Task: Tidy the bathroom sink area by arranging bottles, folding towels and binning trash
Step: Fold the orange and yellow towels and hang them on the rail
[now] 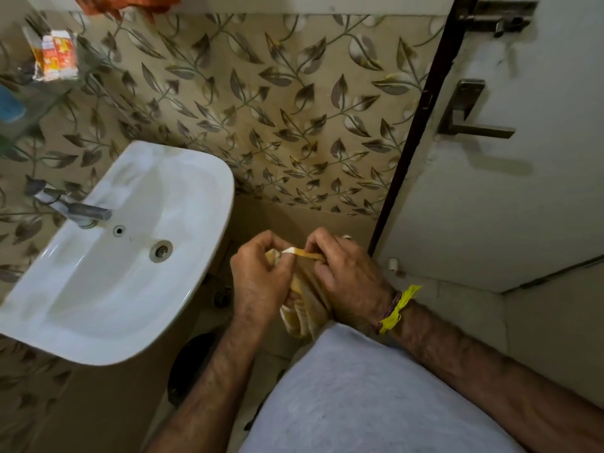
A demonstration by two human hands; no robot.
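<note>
Head view, looking down beside a white sink [202,204]. Both hands hold a yellow-and-white striped towel [305,313] in front of the person's body, to the right of the basin and clear of it. The left hand [258,282] curls its fingers round the bunched left side of the cloth; the right hand [346,276] pinches the towel's top edge, which is stretched as a narrow band between the two hands. The rest of the cloth hangs bunched below the hands. A yellow band [397,308] circles the right wrist. The tap [76,207] stands at the sink's left rim; a door handle [470,120] lies at upper right.
</note>
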